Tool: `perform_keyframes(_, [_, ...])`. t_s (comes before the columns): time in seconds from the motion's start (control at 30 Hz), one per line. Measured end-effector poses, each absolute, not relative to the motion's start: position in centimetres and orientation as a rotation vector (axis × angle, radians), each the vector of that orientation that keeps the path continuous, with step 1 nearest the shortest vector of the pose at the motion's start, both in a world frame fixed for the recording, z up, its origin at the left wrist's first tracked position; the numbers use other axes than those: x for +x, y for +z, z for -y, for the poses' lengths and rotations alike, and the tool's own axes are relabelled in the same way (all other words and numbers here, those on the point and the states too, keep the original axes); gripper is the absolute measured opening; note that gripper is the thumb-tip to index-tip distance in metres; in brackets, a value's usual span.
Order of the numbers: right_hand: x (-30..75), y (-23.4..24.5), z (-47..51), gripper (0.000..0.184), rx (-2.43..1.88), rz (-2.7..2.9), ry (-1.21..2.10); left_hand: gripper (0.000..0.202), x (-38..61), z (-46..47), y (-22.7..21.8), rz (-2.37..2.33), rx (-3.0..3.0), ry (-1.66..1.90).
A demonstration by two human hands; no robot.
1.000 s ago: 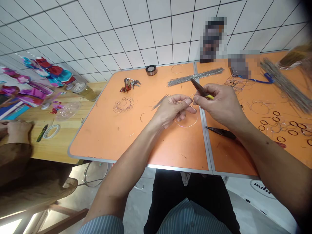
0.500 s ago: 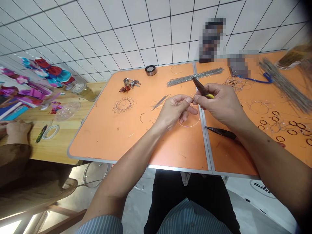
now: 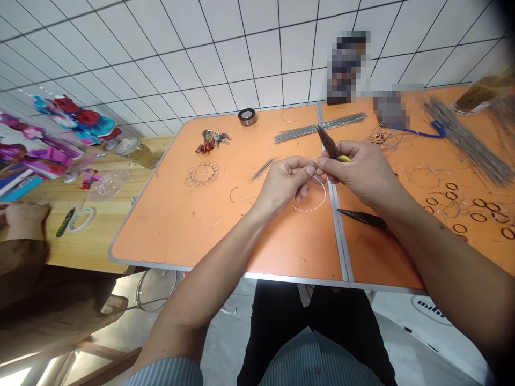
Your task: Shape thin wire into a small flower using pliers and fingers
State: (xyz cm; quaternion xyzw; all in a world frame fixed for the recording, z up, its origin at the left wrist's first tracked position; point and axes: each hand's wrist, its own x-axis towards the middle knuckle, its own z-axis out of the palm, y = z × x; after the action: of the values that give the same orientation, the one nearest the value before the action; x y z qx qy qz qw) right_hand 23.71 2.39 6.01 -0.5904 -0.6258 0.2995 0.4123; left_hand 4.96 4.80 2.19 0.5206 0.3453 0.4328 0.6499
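Note:
My left hand (image 3: 287,181) pinches a thin wire loop (image 3: 324,197) between thumb and forefinger; the loop hangs below the fingertips over the orange table (image 3: 225,225). Right beside it, my right hand (image 3: 356,165) is closed around pliers with yellow handles (image 3: 328,142), their dark jaws pointing up and away. Its thumb and forefinger also meet at the wire, close to the left fingertips. A second pair of dark pliers (image 3: 362,219) lies on the table under my right forearm. Short straight wires (image 3: 262,169) rest just left of my left hand.
Keys (image 3: 217,138), a tape roll (image 3: 247,116) and a flower-shaped wire ring (image 3: 201,174) lie on the left half. Wire bundles (image 3: 319,127) lie at the back; dark rings (image 3: 478,217) and loose wire are at right. Another person's hand (image 3: 26,220) rests at the wooden table, far left.
The wire loop has shifted and turned slightly below my fingers. Both hands stay close together, with the pliers still in my right hand.

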Motion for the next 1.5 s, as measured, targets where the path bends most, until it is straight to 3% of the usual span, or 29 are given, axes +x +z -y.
perform_keyframes(0.37, [23.6,6.1,-2.3,0.014,-1.485,1.555,0.769,0.021,4.4,-5.0,3.0,-0.782,1.107,0.902])
perform_keyframes(0.57, [24.2,6.3,-2.3,0.032,-1.467,1.634,0.712,0.015,4.0,-5.3,3.2,-0.841,1.054,0.967])
perform_keyframes(0.87, [24.0,5.6,-2.4,0.026,-1.435,1.618,0.679,0.027,3.2,-6.0,3.3,-0.838,1.039,1.083])
perform_keyframes(1.1, [23.0,4.8,-2.5,0.048,-1.313,1.524,0.775,0.024,3.9,-5.5,2.5,-0.827,1.134,1.056])
perform_keyframes(1.5, [22.9,4.5,-2.5,0.038,-1.339,1.526,0.712,0.008,4.2,-4.9,3.1,-0.875,1.223,1.000])
